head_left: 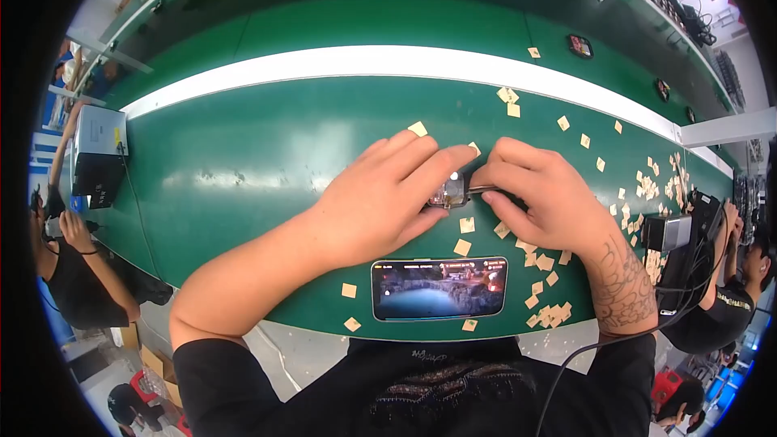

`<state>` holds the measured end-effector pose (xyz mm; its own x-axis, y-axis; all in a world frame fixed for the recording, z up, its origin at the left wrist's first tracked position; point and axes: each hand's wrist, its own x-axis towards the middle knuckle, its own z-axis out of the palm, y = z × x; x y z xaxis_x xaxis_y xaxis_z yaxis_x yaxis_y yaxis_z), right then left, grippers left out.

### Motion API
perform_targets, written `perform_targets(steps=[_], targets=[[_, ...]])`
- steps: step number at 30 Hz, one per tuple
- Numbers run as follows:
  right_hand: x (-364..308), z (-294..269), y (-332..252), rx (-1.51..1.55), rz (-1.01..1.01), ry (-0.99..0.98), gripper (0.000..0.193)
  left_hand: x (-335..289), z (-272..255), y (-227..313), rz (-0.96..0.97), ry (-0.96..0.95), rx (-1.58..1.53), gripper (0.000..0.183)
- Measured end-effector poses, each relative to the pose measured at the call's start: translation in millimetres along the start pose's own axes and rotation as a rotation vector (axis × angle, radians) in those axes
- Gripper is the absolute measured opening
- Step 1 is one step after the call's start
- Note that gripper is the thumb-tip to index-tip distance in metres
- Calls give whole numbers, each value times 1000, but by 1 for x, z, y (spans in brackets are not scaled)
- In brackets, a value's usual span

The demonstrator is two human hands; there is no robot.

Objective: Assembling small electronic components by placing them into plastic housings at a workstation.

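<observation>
**Part in hand, work under way**

I find both hands meeting over a small clear part (453,192) on the green belt (267,154). Left hand (380,198) lies half curled, fingertips pressing the part from its left. Right hand (538,198) is pinched closed on a thin tool (484,188) whose tip meets the part's right edge. The part sits between the two hands, touching both. Many tan squares (647,188) lie scattered to the right, which I judge spent backings: several pieces done, this one unfinished. A phone (439,287) lies near the belt's front edge
</observation>
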<state>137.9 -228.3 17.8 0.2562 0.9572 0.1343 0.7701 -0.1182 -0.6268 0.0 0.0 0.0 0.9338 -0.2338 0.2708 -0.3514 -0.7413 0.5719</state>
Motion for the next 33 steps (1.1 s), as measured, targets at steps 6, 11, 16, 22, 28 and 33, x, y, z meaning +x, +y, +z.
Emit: perform_targets(steps=[6,11,16,22,28,33], targets=[[3,18,0,5,-37,39,18,1,3,0,73,25,39,76],[2,2,-4,185,15,132,13,1,5,-2,29,18,-71,74],[-4,-17,7,304,5,-184,13,-2,2,2,-38,-16,-105,77],[1,0,15,36,40,96,30,1,6,-1,-48,-37,-145,79],[14,3,17,-1,55,57,29,5,2,-5,-9,-53,-198,68],[18,4,18,185,-45,70,20,-2,0,-6,-56,-41,-147,65]])
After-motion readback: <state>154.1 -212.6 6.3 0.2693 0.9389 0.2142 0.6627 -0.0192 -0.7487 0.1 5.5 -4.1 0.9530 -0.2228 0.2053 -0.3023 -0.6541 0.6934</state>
